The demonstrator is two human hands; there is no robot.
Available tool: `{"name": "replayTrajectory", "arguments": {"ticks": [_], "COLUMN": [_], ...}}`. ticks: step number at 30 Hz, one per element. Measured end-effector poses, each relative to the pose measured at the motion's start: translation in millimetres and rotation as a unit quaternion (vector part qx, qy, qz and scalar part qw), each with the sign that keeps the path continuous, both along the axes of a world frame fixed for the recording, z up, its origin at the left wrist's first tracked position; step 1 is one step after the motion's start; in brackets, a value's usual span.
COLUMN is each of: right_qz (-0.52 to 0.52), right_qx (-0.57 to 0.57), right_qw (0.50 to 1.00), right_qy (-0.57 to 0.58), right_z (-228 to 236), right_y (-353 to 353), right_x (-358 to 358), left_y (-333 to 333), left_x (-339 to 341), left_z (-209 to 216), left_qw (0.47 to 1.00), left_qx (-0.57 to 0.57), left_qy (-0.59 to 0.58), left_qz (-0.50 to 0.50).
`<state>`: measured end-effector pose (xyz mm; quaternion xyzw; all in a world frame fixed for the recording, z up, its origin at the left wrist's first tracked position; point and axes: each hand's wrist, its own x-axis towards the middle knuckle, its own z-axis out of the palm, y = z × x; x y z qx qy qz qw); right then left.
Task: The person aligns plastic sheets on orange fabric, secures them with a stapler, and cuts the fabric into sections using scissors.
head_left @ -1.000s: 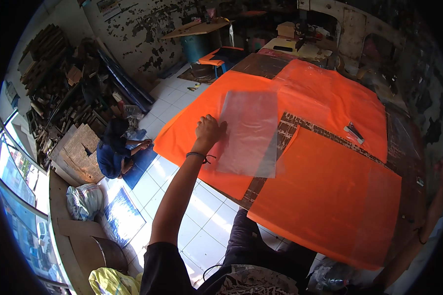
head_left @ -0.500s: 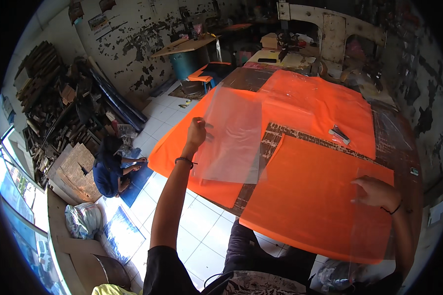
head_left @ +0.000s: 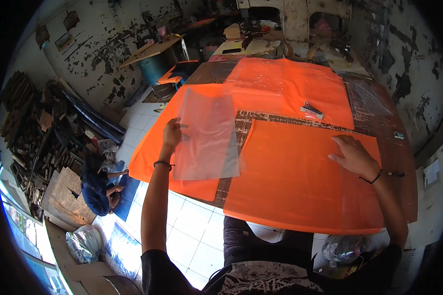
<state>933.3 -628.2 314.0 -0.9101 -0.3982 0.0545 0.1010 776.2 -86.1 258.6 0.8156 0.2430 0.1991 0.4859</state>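
Note:
My left hand (head_left: 171, 135) pinches the left edge of a clear plastic sheet (head_left: 206, 140), which hangs over the left part of the table. Under it spreads an orange sheet of material (head_left: 150, 142). To the right, another orange sheet (head_left: 285, 177) lies flat along the near side of the table. My right hand (head_left: 354, 155) is over its far right part, fingers stretched and apart, holding nothing. A second clear plastic strip or sheet (head_left: 362, 206) covers the right end of that orange sheet.
More orange material (head_left: 320, 88) under clear plastic lies farther back, with a small grey-black tool (head_left: 312, 110) on it. A lighter-like object (head_left: 398, 135) sits near the table's right edge. A co-worker (head_left: 98, 187) crouches on the floor at left, by stacked wood scraps (head_left: 34, 142).
My right hand has moved toward the far edge of the near orange sheet. My left hand still holds the plastic sheet, and the whole view has shifted.

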Motion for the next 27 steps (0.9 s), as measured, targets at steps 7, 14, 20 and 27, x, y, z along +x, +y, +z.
{"name": "replayTrajectory", "arguments": {"ticks": [7, 14, 20, 27], "right_qz": [0.05, 0.033, 0.132, 0.106], "right_qx": [0.158, 0.428, 0.528, 0.637], "right_qw": [0.986, 0.886, 0.796, 0.744], "right_qy": [0.036, 0.174, 0.266, 0.169], "right_z": [32.4, 58.4, 60.2, 89.8], "right_y": [65.4, 102.5, 121.4, 114.9], "right_x": [17.7, 41.0, 24.6, 14.7], "left_y": [-126.4, -171.9, -181.8, -197.5], "left_x": [-3.1, 26.4, 41.6, 51.1], "left_z": [136.1, 155.7, 108.5, 133.1], "left_qw": [0.967, 0.947, 0.939, 0.886], "left_qx": [0.14, -0.01, -0.072, -0.064], "left_qy": [-0.19, -0.302, -0.308, -0.394], "left_qz": [-0.092, -0.108, -0.135, -0.237]}}
